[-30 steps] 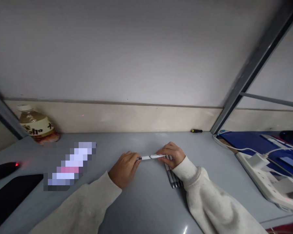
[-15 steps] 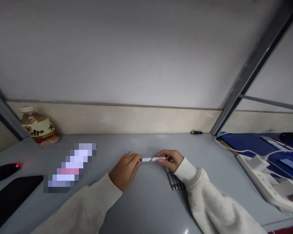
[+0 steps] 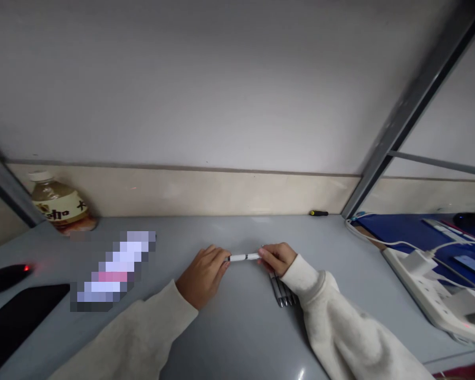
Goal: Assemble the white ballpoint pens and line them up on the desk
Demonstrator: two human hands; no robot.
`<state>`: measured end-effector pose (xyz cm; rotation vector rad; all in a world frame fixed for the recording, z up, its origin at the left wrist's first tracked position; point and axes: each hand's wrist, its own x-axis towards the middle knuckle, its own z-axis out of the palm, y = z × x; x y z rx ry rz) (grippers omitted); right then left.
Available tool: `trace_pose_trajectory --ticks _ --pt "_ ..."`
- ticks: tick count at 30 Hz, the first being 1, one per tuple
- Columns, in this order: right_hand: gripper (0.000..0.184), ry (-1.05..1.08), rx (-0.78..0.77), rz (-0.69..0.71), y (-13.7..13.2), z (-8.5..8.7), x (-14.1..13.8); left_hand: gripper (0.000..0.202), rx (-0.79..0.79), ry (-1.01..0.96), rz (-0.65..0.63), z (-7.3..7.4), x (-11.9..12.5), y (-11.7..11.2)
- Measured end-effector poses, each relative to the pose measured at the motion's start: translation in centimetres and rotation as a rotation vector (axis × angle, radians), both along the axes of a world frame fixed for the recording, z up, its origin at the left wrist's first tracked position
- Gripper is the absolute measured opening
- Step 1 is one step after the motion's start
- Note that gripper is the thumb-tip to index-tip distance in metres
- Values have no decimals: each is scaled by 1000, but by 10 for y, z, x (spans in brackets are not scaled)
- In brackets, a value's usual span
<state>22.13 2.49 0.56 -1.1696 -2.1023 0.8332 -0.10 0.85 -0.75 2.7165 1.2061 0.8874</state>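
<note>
At our grey bench (image 3: 229, 332), our left hand (image 3: 202, 277) and right hand (image 3: 280, 258) pinch a white pen (image 3: 238, 257) from both ends, maybe to steady it; other pens (image 3: 279, 295) lie near, right.

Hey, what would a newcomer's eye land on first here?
Probably the slim white pen with dark bands, held crosswise between the left hand and right hand near the middle of the smooth grey desk. Next, perhaps, the bright, blocky pixelated patch left of the hands, then the rounded clear plastic bottle with a cream label in the back left corner.
</note>
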Motion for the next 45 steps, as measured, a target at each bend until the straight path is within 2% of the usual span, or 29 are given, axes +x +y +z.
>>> trace_pose_trajectory --ticks 6,8,12,16,18,22,24,29,32,34,37,40,45 --pt "26 39 42 -25 0 1 0 27 21 30 6 -1 -1 0" --pt "33 27 30 -35 1 1 0 27 21 35 6 -2 -1 0" --pt "31 68 44 -58 0 2 0 28 21 31 1 -1 -1 -1" --pt "40 22 -34 -28 -1 3 -1 27 23 30 -11 -1 0 0" --pt "32 47 -9 -36 -2 3 -1 28 30 29 -9 -1 0 0" --pt "31 16 6 -33 -1 2 0 28 27 35 -2 -2 0 1" --pt "37 -14 6 -33 0 1 0 29 23 37 -6 -3 0 1" --pt "35 25 43 -11 0 0 -1 29 29 22 -16 -3 0 0" --pt "49 -19 24 -45 0 0 -2 28 28 17 -26 -3 0 -1" --pt "42 -6 54 -50 -1 1 -2 29 30 19 -22 -2 0 -1" --pt "37 20 126 12 -3 4 -3 30 39 30 -18 -3 -1 0" --pt "24 -34 204 46 -4 4 -4 33 59 48 -24 -6 -1 0" --pt "29 -121 230 55 -6 3 -5 36 197 97 11 -3 1 -2"
